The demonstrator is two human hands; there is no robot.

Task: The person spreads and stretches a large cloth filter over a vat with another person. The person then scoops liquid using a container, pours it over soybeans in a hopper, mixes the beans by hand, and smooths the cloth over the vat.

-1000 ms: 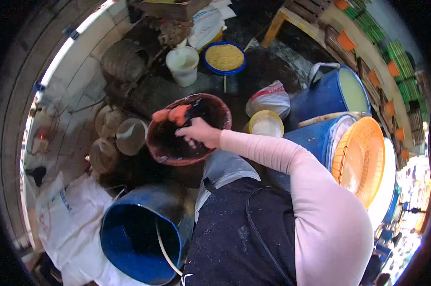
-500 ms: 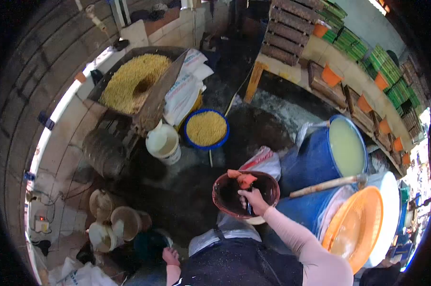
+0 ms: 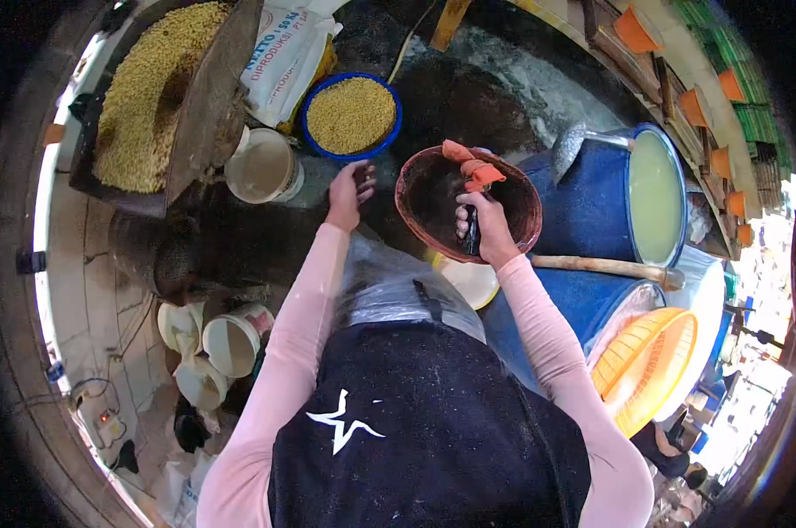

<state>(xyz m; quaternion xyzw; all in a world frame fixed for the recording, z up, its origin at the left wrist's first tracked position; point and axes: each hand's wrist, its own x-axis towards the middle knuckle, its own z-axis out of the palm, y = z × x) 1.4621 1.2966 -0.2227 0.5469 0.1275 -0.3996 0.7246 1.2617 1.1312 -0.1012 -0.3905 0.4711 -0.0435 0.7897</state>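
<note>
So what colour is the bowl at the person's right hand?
The bowl is reddish-brown, darker inside; the head view shows it best.

Pale wall (image 3: 86, 290), dark floor (image 3: 477, 97), bright daylight (image 3: 767, 352)

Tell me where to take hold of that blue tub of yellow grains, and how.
Probably the blue tub's rim, one hand each side, coming from the near edge, by the left hand: it is round, and the grains leave the rim bare.
</note>
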